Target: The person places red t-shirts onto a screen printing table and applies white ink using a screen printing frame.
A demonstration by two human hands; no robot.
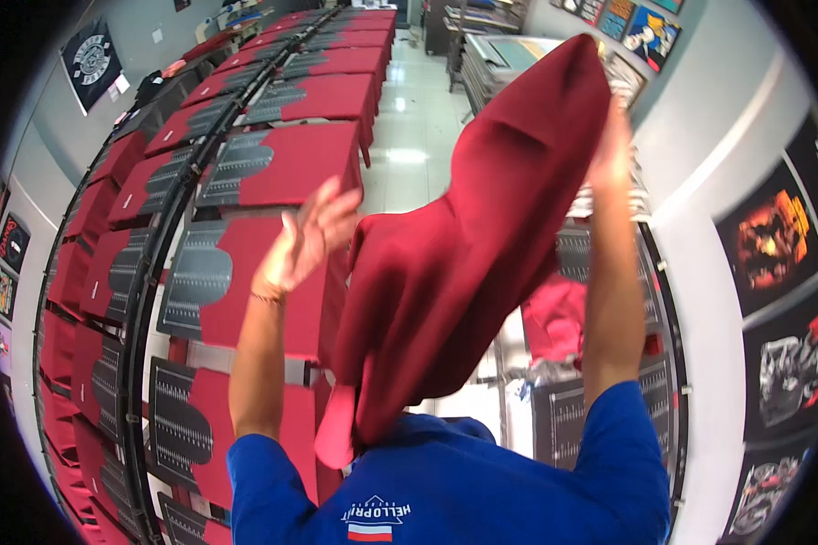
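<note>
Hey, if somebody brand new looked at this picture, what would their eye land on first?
Most likely the big dark red cloth slanting up across the middle, with the blurred right hand at its upper end and the open left hand on its left side. After that, the long rows of dark boards bearing red fabric, stretching back along the left.

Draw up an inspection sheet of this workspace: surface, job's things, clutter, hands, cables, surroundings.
Surface: rows of dark boards at left, draped with dark red fabric pieces.
Job's things: large dark red cloth, lifted.
Clutter: crumpled red cloth, right side.
Hands: left hand open beside the large cloth, contact unclear; right hand at its raised end, blurred, grip hidden.
Cables: nothing seen.
Surroundings: posters on the right wall, tiled floor.
</note>
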